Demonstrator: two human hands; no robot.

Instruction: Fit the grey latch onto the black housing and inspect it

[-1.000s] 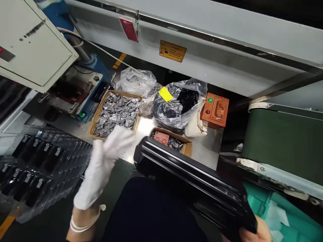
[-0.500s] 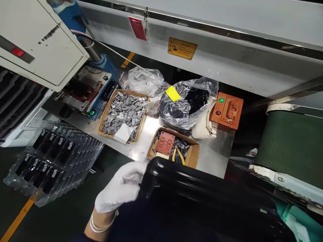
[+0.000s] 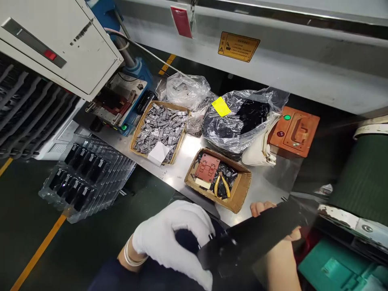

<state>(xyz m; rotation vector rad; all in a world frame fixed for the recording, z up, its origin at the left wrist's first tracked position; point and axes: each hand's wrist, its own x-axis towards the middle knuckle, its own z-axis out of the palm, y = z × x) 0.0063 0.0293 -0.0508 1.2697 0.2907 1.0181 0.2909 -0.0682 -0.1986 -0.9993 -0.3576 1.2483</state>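
Note:
A long glossy black plastic casing (image 3: pixel 251 238) spans both hands at the bottom, tilted up to the right and partly blurred. My left hand (image 3: pixel 174 236), in a white glove, curls thumb and fingers round its left end. Bare-skinned, my right hand (image 3: pixel 261 207) grips the casing toward its right end; fingertips show above the far edge and most of the hand is behind the part. Beyond them on the metal table lies a small cardboard box (image 3: pixel 242 193) with yellow-handled pliers (image 3: pixel 222 186), a reddish-brown fixture plate (image 3: pixel 207 167) and small black pieces.
A carton of small grey metal clips (image 3: pixel 160 129) sits farther left, near a press (image 3: pixel 121 97). Behind are a clear bag of black parts (image 3: pixel 226 125), a white pouch (image 3: pixel 257 151) and an orange button box (image 3: pixel 295 131). Stacked clear trays (image 3: pixel 87 173) stand left; a green conveyor (image 3: pixel 363 169) right.
The casing has been turned and swung lower right, uncovering the small cardboard box. My right hand has come into sight on it. The view has shifted left.

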